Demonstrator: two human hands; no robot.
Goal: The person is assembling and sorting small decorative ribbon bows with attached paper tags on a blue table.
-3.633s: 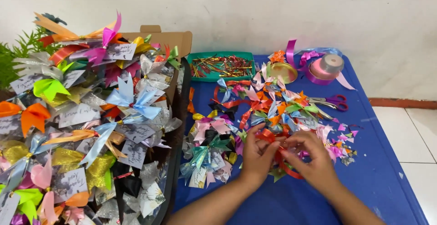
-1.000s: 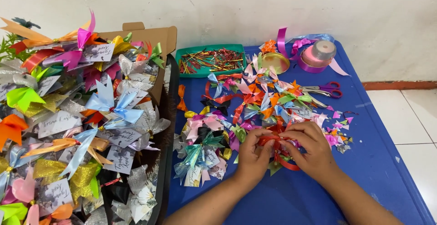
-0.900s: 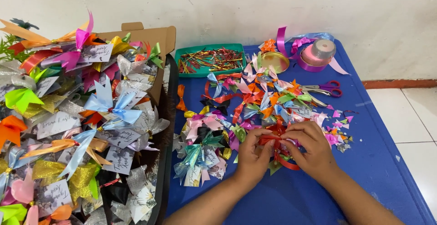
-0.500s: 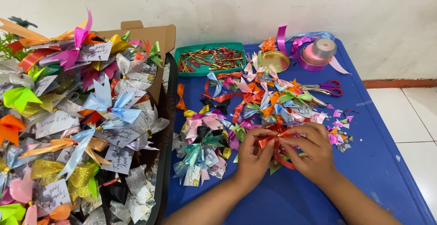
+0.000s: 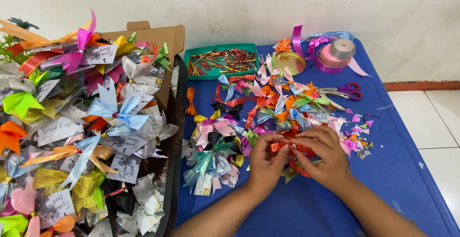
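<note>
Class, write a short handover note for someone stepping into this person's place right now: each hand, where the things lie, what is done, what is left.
Left hand and right hand together pinch an orange-red ribbon bow over the blue table.
Loose ribbon pieces lie just beyond the hands; scissors, a ribbon spool and a green tray of twist ties stand farther back.
Done: many tagged bows fill the box at left.
Left: this bow looks unfinished, and the loose pieces remain.
</note>
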